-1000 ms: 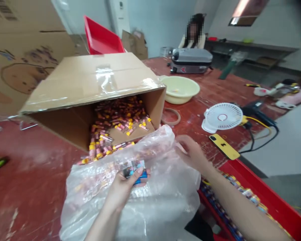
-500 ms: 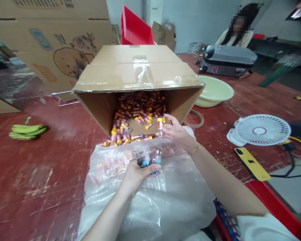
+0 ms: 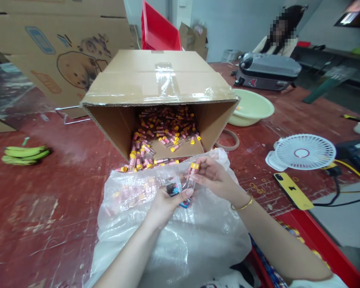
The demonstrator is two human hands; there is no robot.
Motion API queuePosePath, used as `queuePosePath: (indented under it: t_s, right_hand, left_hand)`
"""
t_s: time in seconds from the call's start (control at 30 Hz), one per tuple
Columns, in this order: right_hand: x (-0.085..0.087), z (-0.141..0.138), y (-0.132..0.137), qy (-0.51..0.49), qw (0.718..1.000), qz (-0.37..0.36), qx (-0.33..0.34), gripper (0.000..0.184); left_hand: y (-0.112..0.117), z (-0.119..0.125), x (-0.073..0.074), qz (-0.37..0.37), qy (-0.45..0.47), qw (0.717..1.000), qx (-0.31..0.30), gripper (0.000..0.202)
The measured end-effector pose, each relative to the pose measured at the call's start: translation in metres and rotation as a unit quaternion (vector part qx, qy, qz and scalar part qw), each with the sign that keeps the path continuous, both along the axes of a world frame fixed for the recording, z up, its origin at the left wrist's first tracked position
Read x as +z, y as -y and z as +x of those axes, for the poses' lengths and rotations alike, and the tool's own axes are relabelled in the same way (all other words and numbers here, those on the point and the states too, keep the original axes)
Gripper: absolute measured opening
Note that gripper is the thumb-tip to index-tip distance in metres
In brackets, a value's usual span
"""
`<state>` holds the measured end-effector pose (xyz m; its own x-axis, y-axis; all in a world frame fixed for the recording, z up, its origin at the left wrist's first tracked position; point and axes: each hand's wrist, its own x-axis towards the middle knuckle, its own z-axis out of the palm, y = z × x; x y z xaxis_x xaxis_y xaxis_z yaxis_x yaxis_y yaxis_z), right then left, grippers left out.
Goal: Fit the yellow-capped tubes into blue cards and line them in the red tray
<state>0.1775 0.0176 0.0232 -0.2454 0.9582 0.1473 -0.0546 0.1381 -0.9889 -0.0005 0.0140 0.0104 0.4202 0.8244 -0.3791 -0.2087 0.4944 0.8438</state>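
Observation:
My left hand [image 3: 165,204] is closed around a small bundle of blue-labelled tubes [image 3: 175,189] held over a clear plastic bag [image 3: 180,236]. My right hand [image 3: 214,178] pinches a yellow-capped tube [image 3: 192,173] and holds it against that bundle. Just beyond both hands a cardboard box [image 3: 159,82] lies on its side. Several yellow-capped tubes [image 3: 159,140] spill from its open mouth onto the red table [image 3: 48,200].
Green bananas [image 3: 24,154] lie at far left. A pale basin [image 3: 252,108], a white fan [image 3: 303,152] and a yellow phone [image 3: 292,191] sit to the right. A red tray [image 3: 321,244] of packs is at lower right. A person [image 3: 277,36] sits behind a grey case [image 3: 267,72].
My right hand reached into the box mouth, picked up a yellow-capped tube and brought it back to the bundle in my left hand. The view swung left and steadied.

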Motion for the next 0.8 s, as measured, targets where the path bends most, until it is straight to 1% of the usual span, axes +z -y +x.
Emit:
queuePosePath:
  t_s: [0.03, 0.13, 0.17, 0.2, 0.27, 0.33, 0.4, 0.57, 0.63, 0.7, 0.77, 0.8]
  right_hand:
    - [-0.003, -0.001, 0.004, 0.013, 1.000, -0.002, 0.009, 0.031]
    - [-0.012, -0.010, 0.019, 0.069, 0.997, 0.009, 0.023, 0.064]
    - [-0.015, -0.014, 0.024, 0.084, 0.996, 0.014, 0.011, 0.072]
    - [-0.017, -0.018, 0.027, 0.095, 0.995, 0.020, -0.008, 0.074]
    - [-0.022, -0.024, 0.032, 0.107, 0.992, 0.043, -0.050, 0.069]
    - [-0.024, -0.027, 0.033, 0.117, 0.988, 0.071, -0.078, 0.067]
    - [-0.025, -0.029, 0.033, 0.126, 0.985, 0.087, -0.085, 0.068]
    - [-0.023, -0.027, 0.033, 0.141, 0.981, 0.097, -0.094, 0.068]
    - [-0.021, -0.017, 0.037, 0.150, 0.974, 0.115, -0.124, 0.069]
    - [-0.023, 0.007, 0.047, 0.169, 0.962, 0.121, -0.176, 0.068]
    - [-0.031, 0.048, 0.069, 0.192, 0.944, 0.100, -0.248, 0.067]
    - [-0.038, 0.075, 0.087, 0.214, 0.928, 0.074, -0.295, 0.067]
  left_hand:
    - [0.001, 0.002, 0.002, -0.007, 0.011, 1.000, 0.003, 0.036]
    - [0.002, 0.010, 0.008, -0.036, 0.037, 0.998, 0.023, 0.041]
    - [0.002, 0.012, 0.009, -0.044, 0.041, 0.998, 0.027, 0.042]
    - [0.001, 0.014, 0.010, -0.050, 0.045, 0.997, 0.029, 0.043]
    - [0.001, 0.018, 0.010, -0.052, 0.051, 0.997, 0.031, 0.044]
    - [0.002, 0.019, 0.009, -0.052, 0.056, 0.997, 0.033, 0.044]
    - [0.003, 0.020, 0.009, -0.052, 0.061, 0.996, 0.036, 0.045]
    - [0.003, 0.018, 0.011, -0.042, 0.075, 0.996, 0.030, 0.043]
    - [0.002, 0.014, 0.012, -0.048, 0.070, 0.996, 0.030, 0.041]
    - [0.003, 0.010, 0.013, -0.060, 0.047, 0.997, 0.026, 0.039]
    - [0.003, 0.007, 0.012, -0.059, 0.007, 0.998, 0.019, 0.040]
    - [0.003, 0.006, 0.011, -0.050, -0.018, 0.998, 0.016, 0.041]
